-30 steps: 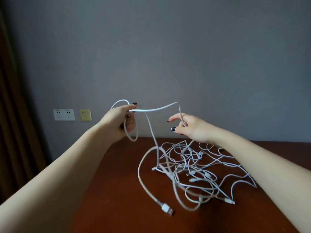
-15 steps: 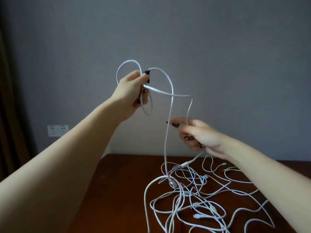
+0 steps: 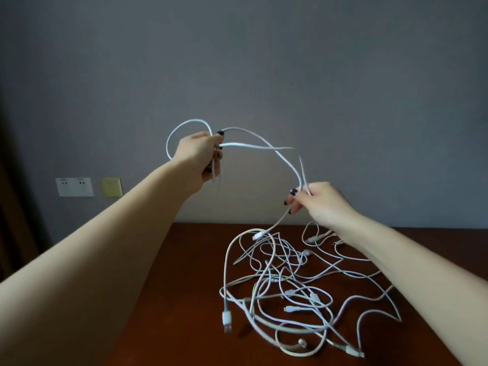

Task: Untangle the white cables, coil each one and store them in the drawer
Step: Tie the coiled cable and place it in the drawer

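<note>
A tangle of white cables (image 3: 295, 289) lies on the dark red-brown table (image 3: 171, 299), right of centre. One white cable (image 3: 280, 157) is raised out of it. My left hand (image 3: 200, 154) grips a loop of this cable up in front of the wall. From there the cable arcs right and down to my right hand (image 3: 317, 202), which pinches it just above the table's far edge. Below that hand the cable drops to a connector in the pile. A USB plug (image 3: 227, 319) lies at the pile's left front. No drawer is in view.
A grey wall stands behind the table. White wall sockets (image 3: 74, 186) and a yellow plate (image 3: 112, 186) sit low on the wall at left. A dark curtain (image 3: 15, 207) hangs at the far left edge.
Over the last second both hands rose, then came back down; my right hand has slid right and down along the cable. The view has tilted down, showing more of the pile.
</note>
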A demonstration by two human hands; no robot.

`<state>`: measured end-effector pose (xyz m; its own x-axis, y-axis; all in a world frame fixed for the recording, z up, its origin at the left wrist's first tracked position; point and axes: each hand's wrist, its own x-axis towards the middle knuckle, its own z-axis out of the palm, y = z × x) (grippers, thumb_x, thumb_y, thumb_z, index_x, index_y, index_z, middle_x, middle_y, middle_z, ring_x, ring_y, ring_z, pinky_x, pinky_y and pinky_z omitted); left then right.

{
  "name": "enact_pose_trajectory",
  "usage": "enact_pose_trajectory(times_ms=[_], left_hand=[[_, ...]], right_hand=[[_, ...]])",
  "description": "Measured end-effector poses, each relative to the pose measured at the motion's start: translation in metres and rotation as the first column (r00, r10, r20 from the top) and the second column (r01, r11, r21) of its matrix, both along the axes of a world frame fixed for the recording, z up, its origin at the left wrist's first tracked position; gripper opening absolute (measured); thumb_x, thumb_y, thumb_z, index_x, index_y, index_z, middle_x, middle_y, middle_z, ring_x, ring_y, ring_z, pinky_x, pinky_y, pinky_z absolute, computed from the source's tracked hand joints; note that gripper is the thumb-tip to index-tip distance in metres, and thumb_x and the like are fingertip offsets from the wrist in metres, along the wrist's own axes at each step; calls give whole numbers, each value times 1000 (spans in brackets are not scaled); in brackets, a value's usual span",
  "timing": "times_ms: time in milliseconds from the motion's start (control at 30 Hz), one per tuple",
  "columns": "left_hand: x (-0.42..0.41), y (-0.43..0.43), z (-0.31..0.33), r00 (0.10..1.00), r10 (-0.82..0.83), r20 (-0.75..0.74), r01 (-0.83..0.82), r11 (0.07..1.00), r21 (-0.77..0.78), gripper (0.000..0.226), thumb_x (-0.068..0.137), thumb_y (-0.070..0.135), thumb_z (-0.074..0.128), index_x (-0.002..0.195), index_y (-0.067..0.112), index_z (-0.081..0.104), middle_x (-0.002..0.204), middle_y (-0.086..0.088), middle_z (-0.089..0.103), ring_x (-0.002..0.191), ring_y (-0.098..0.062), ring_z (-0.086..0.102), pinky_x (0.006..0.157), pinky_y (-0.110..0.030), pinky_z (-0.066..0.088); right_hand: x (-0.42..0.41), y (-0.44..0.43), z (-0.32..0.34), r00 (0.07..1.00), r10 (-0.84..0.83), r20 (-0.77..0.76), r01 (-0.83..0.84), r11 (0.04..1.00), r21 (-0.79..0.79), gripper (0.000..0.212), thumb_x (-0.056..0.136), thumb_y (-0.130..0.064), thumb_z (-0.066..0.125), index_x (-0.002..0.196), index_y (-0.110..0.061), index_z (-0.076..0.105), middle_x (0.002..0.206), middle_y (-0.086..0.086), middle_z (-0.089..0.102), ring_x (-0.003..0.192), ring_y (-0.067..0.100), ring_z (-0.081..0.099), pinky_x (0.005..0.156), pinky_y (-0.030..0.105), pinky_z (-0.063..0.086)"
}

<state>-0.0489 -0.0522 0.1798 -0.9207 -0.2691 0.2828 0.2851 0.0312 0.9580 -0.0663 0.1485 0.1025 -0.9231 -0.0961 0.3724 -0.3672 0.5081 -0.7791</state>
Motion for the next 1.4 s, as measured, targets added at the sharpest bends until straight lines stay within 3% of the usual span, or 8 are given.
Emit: enact_pose_trajectory(times_ms=[333,567,800,1000,1133,1267,1333,1400], left_hand=[[7,28,-32,995,-70,68,75,994,-75,33,95,16,53,64,16,44,38,5,41,32,-7,34,39,-10,28],[2,51,-70,995,-23,100,39,986,-160,26,100,25,41,82,12,54,60,-4,49,49,-14,40,47,-21,37],[-16,89,-147,999,-17,40,29,949,-315,28,102,24,32,83,10,47,58,-2,43,45,-15,37,46,-28,31],[-22,126,-186,998,-56,27,61,967,-247,28,101,25,35,128,19,40,58,-1,50,47,-13,42,51,-29,36],[-31,152,-200,958,-165,233,227,935,-273,59,102,37,30,150,12,7,102,-18,65,42,-13,54,41,-14,39],[-44,160,-196,951,-53,306,216,820,-530,73,98,53,17,149,2,2,144,-28,38,66,-16,69,67,-13,49],[-49,157,-195,965,42,260,157,700,-697,63,99,50,18,130,0,39,132,-27,51,94,-35,64,89,-33,47],[-55,151,-195,970,183,160,11,625,-781,54,99,46,27,83,4,57,97,-21,65,85,-37,62,76,-36,48]], right_hand=[[1,20,-17,935,153,319,-30,933,-359,26,100,-10,41,83,-5,59,70,9,65,44,8,24,30,14,13],[-12,50,-37,984,-139,108,165,939,-303,19,96,-14,49,83,-16,63,81,-1,63,52,10,36,37,18,26],[-18,93,-89,940,-336,59,340,938,-66,57,90,-1,53,143,-16,41,138,3,51,81,15,48,69,24,33],[-30,116,-135,943,-311,116,329,919,-218,78,88,3,49,150,-32,17,76,-14,39,54,4,41,49,16,35],[-30,125,-146,892,-434,-123,421,899,-123,78,88,5,50,152,-23,16,132,6,51,91,15,62,84,30,51],[-20,137,-135,862,-470,-191,456,882,-115,71,90,2,52,149,-26,26,90,0,58,55,3,49,56,8,39],[-14,142,-135,828,-512,-229,490,859,-148,65,89,1,54,145,-27,36,72,-1,57,51,5,42,56,17,35],[-9,143,-136,792,-547,-272,518,837,-176,57,89,-1,56,139,-26,47,72,1,64,49,7,44,62,24,34]])
